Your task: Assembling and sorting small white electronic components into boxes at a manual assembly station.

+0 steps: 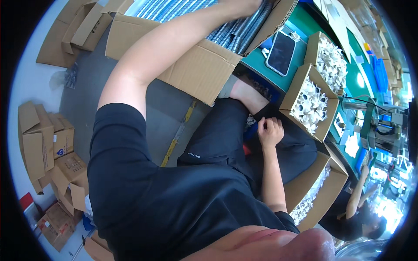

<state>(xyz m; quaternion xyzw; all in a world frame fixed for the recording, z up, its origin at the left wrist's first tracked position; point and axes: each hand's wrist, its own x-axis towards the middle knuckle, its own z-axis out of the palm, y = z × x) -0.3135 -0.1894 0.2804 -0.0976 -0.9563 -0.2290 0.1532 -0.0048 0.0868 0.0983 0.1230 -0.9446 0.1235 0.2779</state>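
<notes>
My left arm reaches across to an open cardboard box [196,65] packed with rows of shiny, ringed silver-grey tube-like pieces [233,37]. My left hand [246,6] is over the far right part of these rows; the top edge of the view cuts it off, and its fingers are hidden. My right hand [271,132] rests on my dark trouser leg near the knee, fingers curled, with nothing seen in it. Right of it stands a small cardboard box [285,104] of white plastic parts [310,106], some with dark round pieces among them.
A phone [281,53] lies on the green table [261,67], beside another box of white parts [331,61]. Near my right forearm stands a carton [324,204] with small pale pieces. Empty cartons [39,143] stand at left. A co-worker [359,213] sits at lower right.
</notes>
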